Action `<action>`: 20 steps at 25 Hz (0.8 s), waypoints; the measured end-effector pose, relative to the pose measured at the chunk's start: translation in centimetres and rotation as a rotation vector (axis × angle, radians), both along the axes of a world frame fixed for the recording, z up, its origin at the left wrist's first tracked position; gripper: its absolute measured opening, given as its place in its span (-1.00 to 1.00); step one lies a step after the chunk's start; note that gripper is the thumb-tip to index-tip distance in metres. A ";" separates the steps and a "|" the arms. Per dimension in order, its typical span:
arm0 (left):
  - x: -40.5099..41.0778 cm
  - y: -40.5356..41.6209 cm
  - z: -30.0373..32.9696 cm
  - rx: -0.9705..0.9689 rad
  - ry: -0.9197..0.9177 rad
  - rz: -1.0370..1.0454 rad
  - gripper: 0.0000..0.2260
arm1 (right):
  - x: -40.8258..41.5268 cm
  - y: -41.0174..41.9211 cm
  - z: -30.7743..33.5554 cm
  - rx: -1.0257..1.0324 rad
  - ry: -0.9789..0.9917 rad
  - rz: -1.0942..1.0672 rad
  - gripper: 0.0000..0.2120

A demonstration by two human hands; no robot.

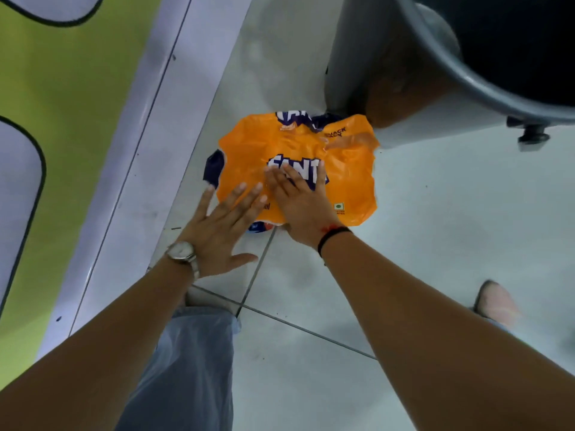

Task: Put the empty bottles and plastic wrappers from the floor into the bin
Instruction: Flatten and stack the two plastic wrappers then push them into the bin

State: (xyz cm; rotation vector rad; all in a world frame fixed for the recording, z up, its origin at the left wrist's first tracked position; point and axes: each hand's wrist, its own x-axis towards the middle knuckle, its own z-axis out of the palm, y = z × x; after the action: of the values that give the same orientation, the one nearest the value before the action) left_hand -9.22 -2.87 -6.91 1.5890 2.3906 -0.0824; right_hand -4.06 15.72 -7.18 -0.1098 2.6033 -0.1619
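Note:
A large orange plastic wrapper (345, 169) with white and purple lettering lies crumpled on the pale tiled floor, at the foot of the grey bin (441, 60). My right hand (298, 203) rests flat on the wrapper's near middle, fingers together and stretched out. My left hand (221, 225), with a wristwatch, is spread wide; its fingertips touch the wrapper's near left edge. Neither hand has closed around the wrapper. The bin's dark opening is at the top right. No bottle is in view.
A grey ledge (146, 126) and a green-and-white wall panel (62, 119) run along the left. My jeans leg (186, 362) is below the hands and a shoe (494, 301) stands on the tiles at the right. The bin has a small caster (530, 136).

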 end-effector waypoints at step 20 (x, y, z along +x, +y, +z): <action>-2.2 6.2 -6.0 -0.359 -0.355 0.499 -0.46 | -1.5 6.1 -4.0 0.020 0.002 -0.202 -0.64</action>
State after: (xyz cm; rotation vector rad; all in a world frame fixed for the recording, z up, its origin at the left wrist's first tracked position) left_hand -11.44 3.28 -12.86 0.7526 2.2524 -0.1109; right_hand -5.54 21.82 -11.19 0.1607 2.6136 -0.2079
